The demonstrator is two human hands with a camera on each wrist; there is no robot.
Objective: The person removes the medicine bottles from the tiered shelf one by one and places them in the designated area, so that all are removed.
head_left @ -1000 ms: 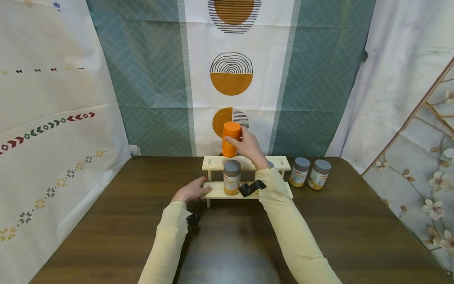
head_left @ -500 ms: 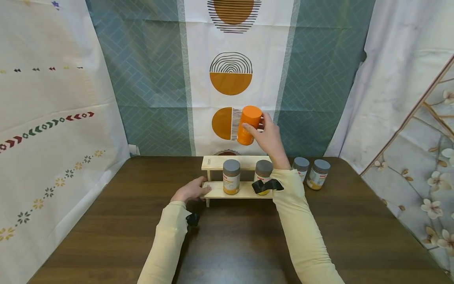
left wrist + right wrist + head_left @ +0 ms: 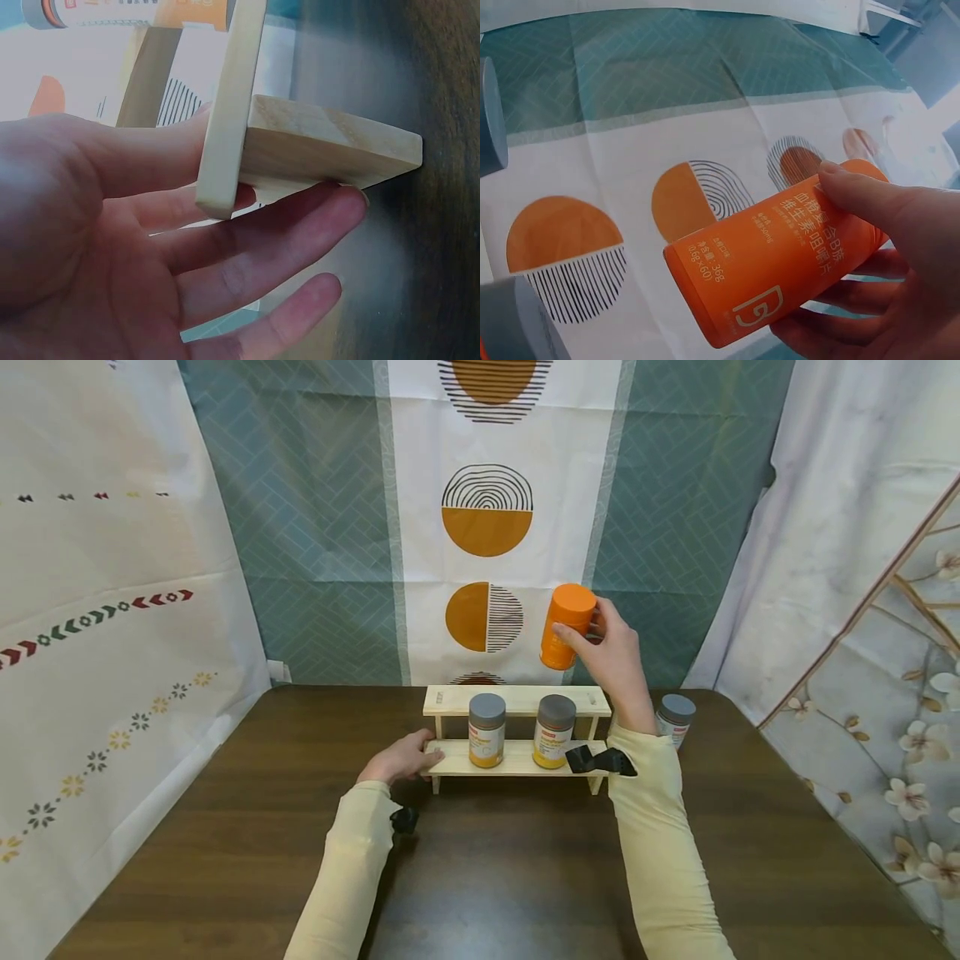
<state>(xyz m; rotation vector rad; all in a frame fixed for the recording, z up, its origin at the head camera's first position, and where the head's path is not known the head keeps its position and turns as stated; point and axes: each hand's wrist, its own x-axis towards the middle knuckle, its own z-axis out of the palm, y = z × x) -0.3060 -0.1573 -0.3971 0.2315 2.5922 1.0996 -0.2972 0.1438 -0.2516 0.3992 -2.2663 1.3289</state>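
Note:
My right hand [image 3: 617, 653] grips an orange bottle [image 3: 566, 628] with an orange cap, thumb on one side and fingers on the other. It is slightly tilted, in the air above the right end of a two-tier wooden rack [image 3: 517, 702]. White print covers its side in the right wrist view, where the bottle [image 3: 757, 262] fills the lower middle. At the rack's lower left end is my left hand [image 3: 397, 758]; its thumb and index finger pinch the shelf board [image 3: 229, 112], the other fingers extended below. Two grey-lidded jars, left jar [image 3: 487, 732] and right jar [image 3: 554, 733], stand upright on the lower shelf.
Another grey-lidded jar [image 3: 677, 718] stands on the dark wooden table [image 3: 480, 877] right of the rack, partly behind my right forearm. A patterned cloth [image 3: 315, 527] hangs behind the table, with white curtains at both sides.
My right hand has carried the orange bottle up from just above the rack's top shelf and to the right. The left hand has stayed on the rack's end.

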